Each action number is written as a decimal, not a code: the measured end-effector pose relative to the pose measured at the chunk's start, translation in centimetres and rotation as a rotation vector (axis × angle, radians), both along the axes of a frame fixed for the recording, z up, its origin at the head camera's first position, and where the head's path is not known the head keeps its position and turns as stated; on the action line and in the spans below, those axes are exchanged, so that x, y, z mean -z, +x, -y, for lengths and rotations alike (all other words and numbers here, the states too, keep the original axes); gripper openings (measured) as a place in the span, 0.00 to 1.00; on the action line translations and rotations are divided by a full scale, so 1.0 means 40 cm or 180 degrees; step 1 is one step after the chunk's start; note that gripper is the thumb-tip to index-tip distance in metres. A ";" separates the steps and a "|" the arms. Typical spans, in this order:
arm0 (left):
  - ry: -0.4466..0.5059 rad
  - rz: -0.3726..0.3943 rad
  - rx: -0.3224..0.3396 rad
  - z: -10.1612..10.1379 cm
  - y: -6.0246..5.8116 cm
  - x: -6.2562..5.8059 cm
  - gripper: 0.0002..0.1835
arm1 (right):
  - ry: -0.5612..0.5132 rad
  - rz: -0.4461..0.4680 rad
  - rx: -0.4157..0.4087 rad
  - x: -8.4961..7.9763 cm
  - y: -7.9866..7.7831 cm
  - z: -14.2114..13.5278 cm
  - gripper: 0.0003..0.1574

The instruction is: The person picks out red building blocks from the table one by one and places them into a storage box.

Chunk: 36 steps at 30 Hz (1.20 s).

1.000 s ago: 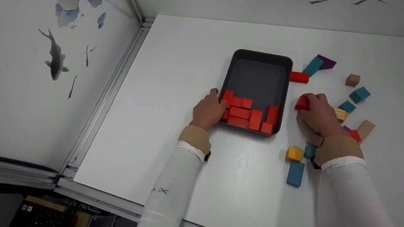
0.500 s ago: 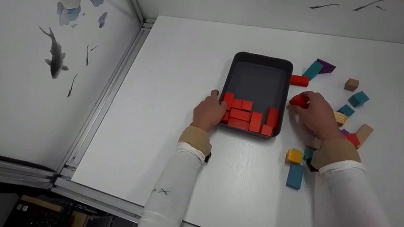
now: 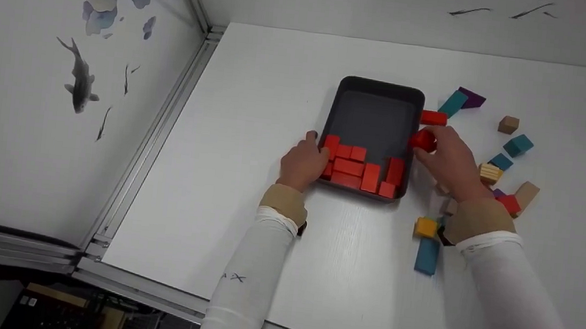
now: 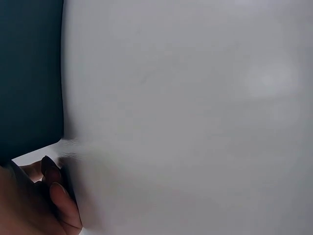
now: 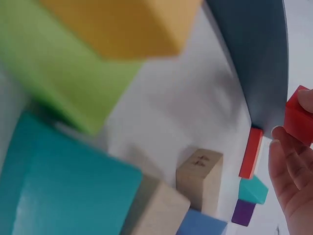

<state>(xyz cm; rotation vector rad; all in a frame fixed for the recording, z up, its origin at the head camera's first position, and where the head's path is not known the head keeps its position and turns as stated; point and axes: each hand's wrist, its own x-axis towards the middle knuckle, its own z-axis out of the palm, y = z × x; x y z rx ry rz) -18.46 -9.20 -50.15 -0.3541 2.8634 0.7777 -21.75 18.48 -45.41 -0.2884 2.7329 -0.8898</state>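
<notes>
A dark grey tray [image 3: 378,119] lies on the white table, with several red blocks [image 3: 348,166] packed along its near end. My left hand [image 3: 304,161] grips the tray's left side, thumb over the rim by the blocks; its curled fingers [image 4: 66,205] show in the left wrist view beside the tray wall. Between thumb and fingers, my right hand [image 3: 452,161] pinches a red block [image 3: 423,140] at the tray's right rim. The right wrist view shows that block near the tray's outer wall [image 5: 259,63], partly cut off by the frame edge.
Another red block [image 3: 433,118] lies against the tray's right side. Beyond it are a teal block [image 3: 452,103] and a purple one [image 3: 473,98]. Right of the tray, several loose blocks in wood, teal and red surround my right forearm. A yellow block [image 3: 426,227] and blue block [image 3: 427,256] lie nearer.
My right hand has moved left and slightly away from me with the red block, from the table to the tray's right rim. The left hand stays on the tray.
</notes>
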 end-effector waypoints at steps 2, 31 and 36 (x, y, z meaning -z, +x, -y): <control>0.0011 -0.0011 0.0000 0.001 -0.001 -0.002 0.28 | 0.0013 -0.0050 -0.0055 -0.001 0.001 0.008 0.38; 0.0013 -0.0023 0.0010 0.001 0.004 0.013 0.28 | 0.0154 -0.0261 -0.0445 0.018 0.017 0.113 0.33; 0.0020 -0.0035 -0.0003 0.003 0.005 0.013 0.29 | 0.0273 -0.0375 -0.0481 0.032 0.023 0.130 0.31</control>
